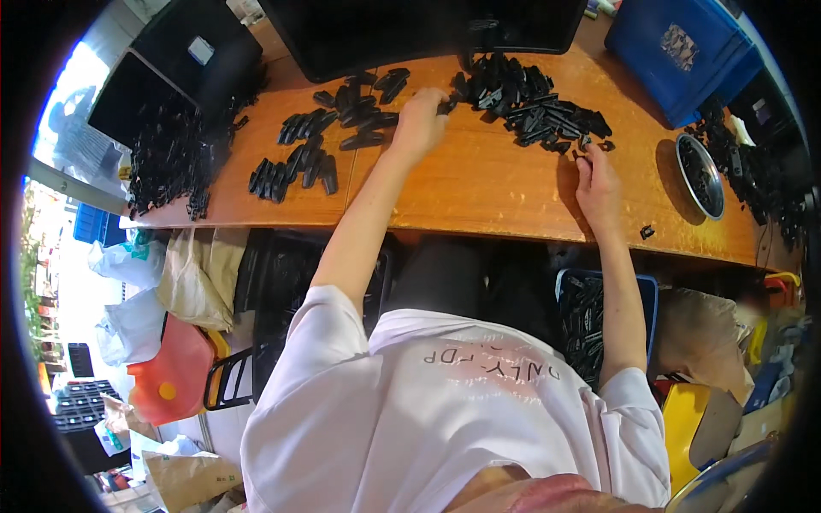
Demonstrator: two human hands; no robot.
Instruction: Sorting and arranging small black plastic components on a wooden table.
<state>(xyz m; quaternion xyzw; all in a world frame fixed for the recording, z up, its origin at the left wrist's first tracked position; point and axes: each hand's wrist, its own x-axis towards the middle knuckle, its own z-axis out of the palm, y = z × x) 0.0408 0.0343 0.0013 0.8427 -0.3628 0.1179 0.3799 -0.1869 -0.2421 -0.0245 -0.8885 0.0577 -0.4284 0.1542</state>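
My left hand [422,126] reaches over the wooden table with its fingers closed on a black plastic part [446,105]. Just left of it lie long black plastic pieces [355,107], set out in rows and small groups. A heap of loose black plastic parts [547,115] spreads over the table to the right of that hand. At the heap's near right edge, my right hand [599,184] has its fingertips pinched on a small black part [585,145]; its exact shape is too small to make out.
A round metal bowl [701,175] with small black parts stands on the right. Behind it is a blue bin [684,60]. More black parts [167,162] spill from a dark bin at left. A dark tray [410,38] lies at the back. Below the table sits a blue-rimmed crate [652,299].
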